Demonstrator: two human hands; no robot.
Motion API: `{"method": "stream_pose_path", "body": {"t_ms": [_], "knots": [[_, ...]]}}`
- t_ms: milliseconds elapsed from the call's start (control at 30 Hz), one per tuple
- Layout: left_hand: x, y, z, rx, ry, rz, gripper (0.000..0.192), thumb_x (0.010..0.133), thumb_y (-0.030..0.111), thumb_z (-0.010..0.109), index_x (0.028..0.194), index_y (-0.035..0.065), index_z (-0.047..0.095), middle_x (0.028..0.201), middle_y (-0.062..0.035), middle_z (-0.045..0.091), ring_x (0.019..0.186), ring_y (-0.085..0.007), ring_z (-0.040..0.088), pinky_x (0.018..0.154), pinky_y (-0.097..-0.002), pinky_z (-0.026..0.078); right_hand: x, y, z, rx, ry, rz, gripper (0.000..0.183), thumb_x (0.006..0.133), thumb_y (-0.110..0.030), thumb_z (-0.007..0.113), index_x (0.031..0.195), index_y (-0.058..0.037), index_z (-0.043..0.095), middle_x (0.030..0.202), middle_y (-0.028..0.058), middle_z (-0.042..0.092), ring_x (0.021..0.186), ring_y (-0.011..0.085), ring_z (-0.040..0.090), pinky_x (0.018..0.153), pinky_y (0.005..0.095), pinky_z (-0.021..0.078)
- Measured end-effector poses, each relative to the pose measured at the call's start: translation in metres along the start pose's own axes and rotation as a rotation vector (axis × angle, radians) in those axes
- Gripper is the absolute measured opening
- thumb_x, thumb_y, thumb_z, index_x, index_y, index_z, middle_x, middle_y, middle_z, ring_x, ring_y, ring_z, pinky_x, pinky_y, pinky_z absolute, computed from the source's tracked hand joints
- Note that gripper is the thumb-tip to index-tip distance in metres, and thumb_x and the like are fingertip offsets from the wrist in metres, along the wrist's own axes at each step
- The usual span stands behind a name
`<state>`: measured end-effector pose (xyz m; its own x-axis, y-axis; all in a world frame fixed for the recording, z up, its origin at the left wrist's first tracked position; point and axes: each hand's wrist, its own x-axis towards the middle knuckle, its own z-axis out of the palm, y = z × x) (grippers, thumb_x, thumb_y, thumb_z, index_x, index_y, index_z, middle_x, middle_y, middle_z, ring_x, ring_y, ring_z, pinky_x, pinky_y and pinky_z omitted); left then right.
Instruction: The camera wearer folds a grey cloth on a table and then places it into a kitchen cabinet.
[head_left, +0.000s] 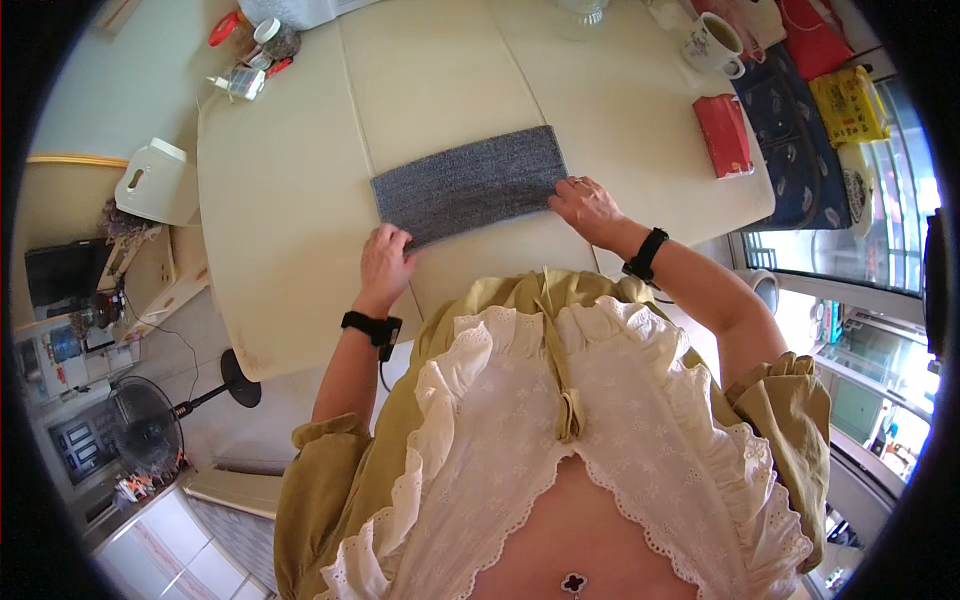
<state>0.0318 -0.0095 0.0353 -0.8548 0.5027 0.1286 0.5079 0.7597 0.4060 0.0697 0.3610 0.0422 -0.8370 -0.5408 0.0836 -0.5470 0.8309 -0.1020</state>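
Observation:
A long folded grey cloth (472, 184) lies flat and slightly slanted on the pale cream table (285, 247). At its near left corner is my left hand (386, 259), with the thumb and fingers pinching the edge. My right hand (585, 206) grips the near right corner, its fingers curled over the cloth's short side. Each wrist wears a black band. The undersides of the cloth and the fingertips beneath it are hidden.
A red tissue box (724, 136) and a floral mug (711, 46) stand at the table's right. Jars (277, 39) and a small white bottle (244, 82) sit at the far left. A navy chair (795, 142) is beyond the right edge; a black fan (146, 424) stands at left.

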Motion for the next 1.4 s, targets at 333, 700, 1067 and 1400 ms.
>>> {"method": "stream_pose_path", "body": {"t_ms": [333,700,1067,1400], "knots": [[-0.014,-0.008,0.004,0.164,0.058,0.037,0.019,0.068,-0.002,0.063,0.085,0.0039,0.059,0.091,-0.0080,0.055,0.089,-0.0276,0.056,0.074,-0.0379,0.049,0.010,0.003,0.014,0.002,0.005,0.024,0.010,0.076,-0.008,0.057,0.086,-0.0081,0.054,0.091,0.0087,0.053,0.088,0.0251,0.058,0.074,0.0370,0.0508],[0.020,-0.016,-0.064,-0.265,0.217,-0.196,0.011,0.074,0.001,0.059,0.085,0.0000,0.061,0.081,-0.0084,0.064,0.074,-0.0204,0.064,0.068,-0.0313,0.050,0.031,0.020,-0.075,0.647,0.159,0.449,0.026,0.073,-0.001,0.054,0.096,-0.0066,0.064,0.091,0.0124,0.065,0.086,0.0269,0.064,0.078,0.0367,0.0518],[0.058,-0.069,-0.029,-0.476,0.117,-0.495,0.026,0.082,0.017,0.063,0.099,-0.0023,0.062,0.087,-0.0119,0.066,0.078,-0.0212,0.063,0.073,-0.0317,0.050,0.056,0.059,-0.031,0.585,0.221,0.649,0.034,0.078,-0.018,0.063,0.111,-0.0085,0.062,0.095,0.0113,0.067,0.087,0.0262,0.065,0.078,0.0371,0.0519],[0.025,-0.049,0.009,-0.119,-0.019,-0.793,0.042,0.075,0.033,0.073,0.100,0.0012,0.062,0.101,-0.0179,0.060,0.091,-0.0319,0.060,0.079,-0.0404,0.048,0.047,0.035,-0.001,0.441,-0.183,0.976,0.035,0.078,-0.037,0.068,0.100,-0.0099,0.067,0.097,0.0130,0.067,0.096,0.0299,0.063,0.083,0.0402,0.0502]]}}
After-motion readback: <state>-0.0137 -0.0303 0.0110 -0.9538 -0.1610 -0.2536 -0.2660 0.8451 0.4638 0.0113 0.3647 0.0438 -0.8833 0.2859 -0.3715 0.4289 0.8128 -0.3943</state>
